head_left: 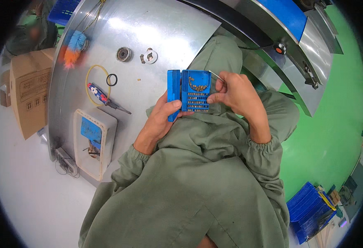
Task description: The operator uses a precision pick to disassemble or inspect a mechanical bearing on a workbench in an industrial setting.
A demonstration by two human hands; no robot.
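Note:
My left hand (161, 116) is closed around a small blue hinged case (174, 89), with the thumb on its raised lid. The case is spread open above my lap. Its tray holds rows of tiny metal blocks (198, 99), and more loose blocks (197, 86) lie in a curved cluster in the upper part. Between the fingers of my right hand (235, 91) is a thin metal tool (215, 75), perhaps tweezers. Its tip is near the upper right corner of the tray, and my right thumb is beside the tray's right edge.
On the metal table are a dark round metal part (124, 54), a pale ring (150, 57), a black ring (112, 79), a screwdriver (101, 95) and a colourful brush (74, 46). A white bin (110, 138) stands at the near left, beyond it a cardboard box (30, 89). Machine panels (268, 45) rise at right.

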